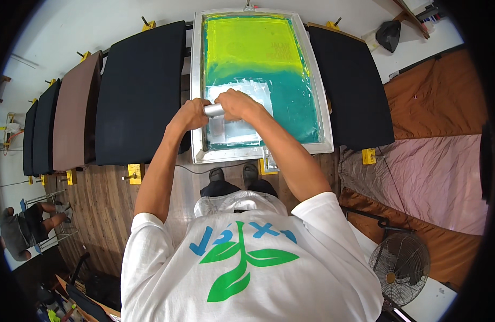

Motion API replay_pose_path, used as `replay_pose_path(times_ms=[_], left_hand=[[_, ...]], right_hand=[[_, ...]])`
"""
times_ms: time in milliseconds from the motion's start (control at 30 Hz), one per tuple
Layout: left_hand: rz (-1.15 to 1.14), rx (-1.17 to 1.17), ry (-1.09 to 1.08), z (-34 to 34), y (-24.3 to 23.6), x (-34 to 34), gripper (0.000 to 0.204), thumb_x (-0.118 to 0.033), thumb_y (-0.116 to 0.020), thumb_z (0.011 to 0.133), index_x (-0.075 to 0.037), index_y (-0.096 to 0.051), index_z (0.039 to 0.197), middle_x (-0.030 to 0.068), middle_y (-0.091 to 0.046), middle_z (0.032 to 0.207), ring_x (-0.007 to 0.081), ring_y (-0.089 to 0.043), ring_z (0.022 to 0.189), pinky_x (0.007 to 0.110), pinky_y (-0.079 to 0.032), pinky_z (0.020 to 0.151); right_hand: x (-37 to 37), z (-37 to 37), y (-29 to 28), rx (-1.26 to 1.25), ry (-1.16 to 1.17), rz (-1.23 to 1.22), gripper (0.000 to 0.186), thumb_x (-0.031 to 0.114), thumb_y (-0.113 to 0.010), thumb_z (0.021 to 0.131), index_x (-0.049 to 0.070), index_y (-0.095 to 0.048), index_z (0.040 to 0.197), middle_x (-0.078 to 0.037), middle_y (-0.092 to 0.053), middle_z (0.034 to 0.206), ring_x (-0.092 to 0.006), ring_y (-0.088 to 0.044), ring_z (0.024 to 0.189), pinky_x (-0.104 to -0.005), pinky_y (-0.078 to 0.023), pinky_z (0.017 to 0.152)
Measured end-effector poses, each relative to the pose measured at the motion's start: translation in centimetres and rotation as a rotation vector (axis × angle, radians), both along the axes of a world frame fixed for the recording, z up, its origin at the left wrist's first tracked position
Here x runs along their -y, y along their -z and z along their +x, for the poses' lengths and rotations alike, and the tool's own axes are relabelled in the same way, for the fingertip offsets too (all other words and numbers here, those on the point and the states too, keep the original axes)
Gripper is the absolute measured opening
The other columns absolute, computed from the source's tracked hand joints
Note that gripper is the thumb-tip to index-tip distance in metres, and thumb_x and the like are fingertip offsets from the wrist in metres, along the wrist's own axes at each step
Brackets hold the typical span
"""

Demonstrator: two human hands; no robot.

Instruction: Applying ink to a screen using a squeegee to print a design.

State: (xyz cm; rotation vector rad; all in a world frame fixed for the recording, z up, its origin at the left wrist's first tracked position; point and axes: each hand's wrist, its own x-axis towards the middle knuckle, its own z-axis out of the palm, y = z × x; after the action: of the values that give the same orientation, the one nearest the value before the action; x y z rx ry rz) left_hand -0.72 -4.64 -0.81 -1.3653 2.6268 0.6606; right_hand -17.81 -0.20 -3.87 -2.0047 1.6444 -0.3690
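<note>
A screen-printing frame (pixel 325 129) with a silver metal rim lies in front of me. Its mesh is teal (pixel 294 107), with a wide band of bright yellow-green ink (pixel 247 40) across the far half. A pale, see-through patch (pixel 242 131) shows at the near left of the mesh. Over that patch, my left hand (pixel 194 114) and my right hand (pixel 237 104) both grip a silver bar, which looks like a squeegee handle (pixel 213 110). Fingers of both hands are wrapped round it, side by side. The squeegee's lower edge is hidden from me.
Black printing boards (pixel 140 96) stand to the left, with a brownish one (pixel 75 112) among them; another black board (pixel 349 88) adjoins the frame's right side. Yellow clamps (pixel 133 174) jut out below. A fan (pixel 400 268) stands at the lower right. At far left sits another person (pixel 24 231).
</note>
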Motion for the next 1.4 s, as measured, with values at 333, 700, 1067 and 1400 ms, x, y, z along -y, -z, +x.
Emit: replay_pose_path(times_ms=[333,700,1067,1400], left_hand=[[0.213,0.029,0.044,-0.6,0.3,-1.0,0.057,-0.018,-0.075,0.055,0.005,-0.070,0.107,0.0239,-0.072,0.094,0.0335,-0.070,0.089,0.037,-0.053,0.086],[0.121,-0.188,0.295,-5.7,0.4,1.9,0.040,-0.012,-0.077,0.065,-0.002,-0.071,0.104,0.0196,-0.072,0.095,0.0349,-0.069,0.089,0.038,-0.053,0.085],[-0.036,-0.373,0.270,-3.2,3.7,-1.1,0.044,0.001,-0.067,0.070,0.002,-0.065,0.114,0.0242,-0.069,0.104,0.0401,-0.065,0.100,0.040,-0.052,0.088],[-0.158,-0.429,0.166,1.2,4.0,-7.7,0.059,0.016,-0.060,0.061,0.001,-0.061,0.118,0.0191,-0.064,0.118,0.0404,-0.061,0.106,0.047,-0.050,0.091]], right_hand=[[-1.2,-1.7,-1.4,-0.113,-0.167,0.158,0.040,0.003,-0.067,0.067,0.010,-0.074,0.106,-0.017,-0.073,0.099,-0.0316,-0.071,0.091,-0.0408,-0.057,0.079],[-3.3,-4.9,-3.4,-0.182,0.188,0.053,0.039,0.000,-0.070,0.068,0.007,-0.072,0.106,-0.020,-0.072,0.098,-0.0351,-0.070,0.091,-0.0433,-0.056,0.081],[-5.1,-1.7,2.0,-0.266,0.269,-0.245,0.021,0.005,-0.070,0.075,0.007,-0.071,0.096,-0.015,-0.070,0.093,-0.0331,-0.067,0.094,-0.0503,-0.050,0.081],[-10.0,2.8,3.9,-0.212,0.173,-0.454,0.025,0.001,-0.058,0.080,0.003,-0.063,0.104,-0.016,-0.060,0.106,-0.0307,-0.056,0.102,-0.0458,-0.043,0.083]])
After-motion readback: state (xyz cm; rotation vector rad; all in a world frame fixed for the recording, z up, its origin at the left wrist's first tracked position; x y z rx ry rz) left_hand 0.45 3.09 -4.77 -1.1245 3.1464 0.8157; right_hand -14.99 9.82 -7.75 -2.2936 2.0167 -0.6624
